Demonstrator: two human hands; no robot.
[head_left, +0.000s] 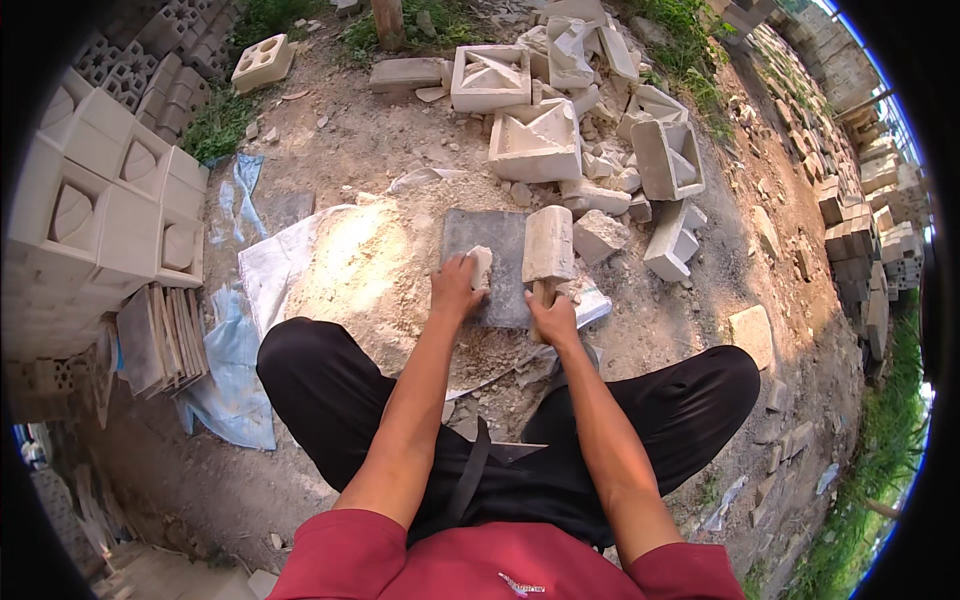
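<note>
My left hand [455, 287] is closed on a pale broken chunk of block [481, 268], pressing it against a dark flat slab [475, 230] on the ground in front of me. In my right hand [553, 318] is the short handle of a mallet [548, 243] with a thick, dusty, pale head. The mallet head lies over the slab's right edge, beside the chunk and apart from it. Whether the head rests on the slab or hovers just above it, I cannot tell.
Crushed pale powder [355, 265] is heaped left of the slab on a white sheet [270, 265]. Broken moulded blocks [535, 143] pile up beyond it. Stacked patterned blocks [130, 190] and leaning thin boards [160, 340] stand at the left. A loose flat piece [751, 336] lies near my right knee.
</note>
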